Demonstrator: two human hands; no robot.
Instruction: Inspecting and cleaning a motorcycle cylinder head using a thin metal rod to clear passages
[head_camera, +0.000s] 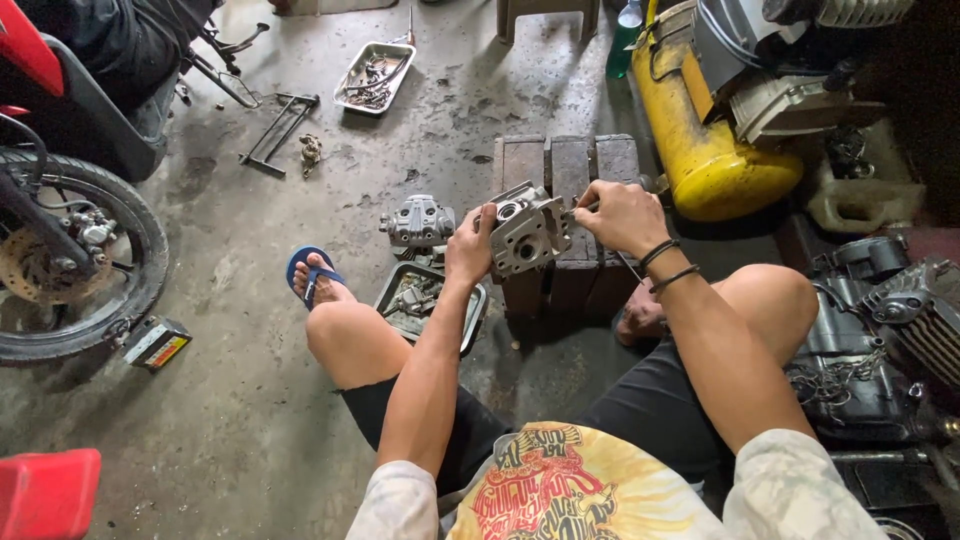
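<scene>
A grey metal engine cylinder head (527, 228) stands tilted on a low wooden block (565, 165) in front of me. My left hand (470, 245) grips its left side. My right hand (620, 213) is closed at the part's upper right edge, holding a thin dark tool whose tip I cannot make out. Two dark bands sit on my right wrist. My bare knees frame the block on both sides.
A second grey engine cover (418, 220) lies on the concrete floor, with a metal tray (400, 283) of small parts below it. Another tray (375, 78) lies farther back. A motorcycle wheel (75, 260) is at left, a yellow tank (700, 140) and engine parts (880, 330) at right.
</scene>
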